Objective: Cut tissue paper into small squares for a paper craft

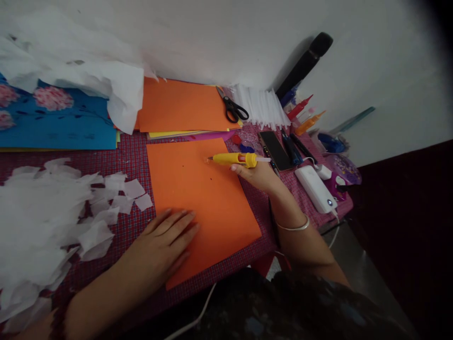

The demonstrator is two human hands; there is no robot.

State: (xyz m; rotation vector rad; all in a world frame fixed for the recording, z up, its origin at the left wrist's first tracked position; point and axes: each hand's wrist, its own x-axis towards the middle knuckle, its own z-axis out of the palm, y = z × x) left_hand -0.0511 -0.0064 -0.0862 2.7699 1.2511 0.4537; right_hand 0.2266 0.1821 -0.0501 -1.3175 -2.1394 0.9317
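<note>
My right hand (260, 175) is closed around a yellow hot glue gun (235, 160), a clear glue stick poking out of its back end. The gun's tip is at the upper part of an orange paper sheet (208, 203), where a small shiny clear patch (206, 160) shows. Flat on the lower left of that sheet lies my left hand (168, 241), fingers stretched out, holding nothing. A couple of tiny dark specks dot the orange paper.
Many white paper squares (46, 222) pile up at left. Behind are a blue sheet with pink flowers (53, 120), stacked orange paper (184, 106), black-handled scissors (232, 107) and glue sticks (260, 106). A phone (275, 150) and corded white power bank (314, 188) lie at right.
</note>
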